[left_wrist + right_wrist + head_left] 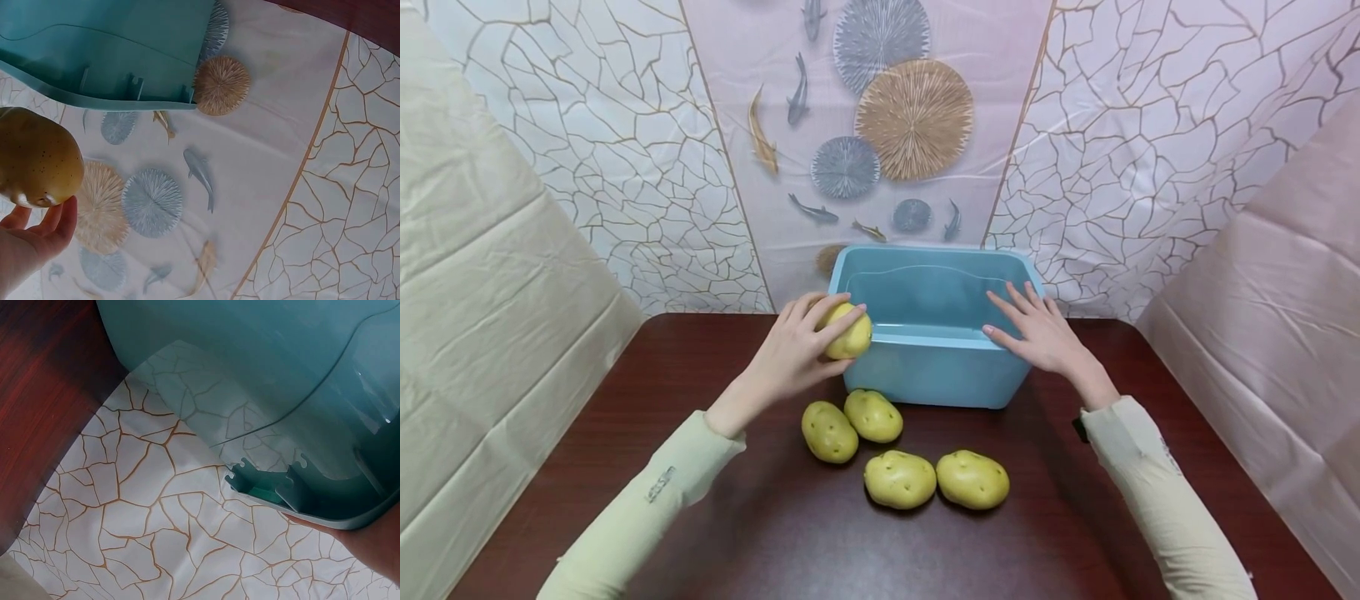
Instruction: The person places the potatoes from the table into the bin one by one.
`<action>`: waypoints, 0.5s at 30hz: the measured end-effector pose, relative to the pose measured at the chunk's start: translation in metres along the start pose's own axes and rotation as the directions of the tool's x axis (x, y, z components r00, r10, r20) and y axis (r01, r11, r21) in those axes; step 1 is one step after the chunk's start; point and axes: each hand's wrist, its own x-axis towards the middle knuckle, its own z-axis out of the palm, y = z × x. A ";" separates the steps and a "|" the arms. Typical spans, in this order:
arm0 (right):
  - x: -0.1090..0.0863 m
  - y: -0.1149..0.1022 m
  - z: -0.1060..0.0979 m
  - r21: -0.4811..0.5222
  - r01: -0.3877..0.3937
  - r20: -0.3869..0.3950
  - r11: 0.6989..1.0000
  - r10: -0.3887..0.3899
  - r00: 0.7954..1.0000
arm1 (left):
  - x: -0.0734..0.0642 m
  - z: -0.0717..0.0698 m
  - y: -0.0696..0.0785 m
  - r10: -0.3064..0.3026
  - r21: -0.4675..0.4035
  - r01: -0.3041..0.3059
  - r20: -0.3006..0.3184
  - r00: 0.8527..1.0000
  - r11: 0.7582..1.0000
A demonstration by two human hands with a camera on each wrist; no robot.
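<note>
My left hand [797,346] grips a yellow potato [850,332] at the left front corner of a blue plastic bin [932,375]. In the left wrist view the potato [39,157] sits against the fingertips [65,219], beside the bin's wall. My right hand [1041,333] lies at the bin's right front rim, its fingers spread over the inside. Only a part of this hand [375,550] shows in the right wrist view, at the bin's edge. Two potatoes lie before the bin's left front, one potato [830,432] touching another [873,416].
Nearer the front of the dark red table [760,533], two more potatoes lie side by side, a left one [900,480] and a right one [973,480]. Behind the bin hangs a patterned cloth [917,125]. Pale cloth walls [497,333] stand on both sides.
</note>
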 end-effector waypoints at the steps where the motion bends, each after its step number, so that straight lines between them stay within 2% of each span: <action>1: 0.000 0.000 0.000 -0.001 0.002 0.002 1.000 -0.002 1.000 | 0.001 0.001 -0.001 0.000 -0.003 0.000 0.002 1.000 1.000; 15: 0.002 0.001 0.000 -0.005 -0.007 -0.006 1.000 0.007 1.000 | 0.023 0.005 -0.007 0.018 -0.009 -0.018 0.012 1.000 1.000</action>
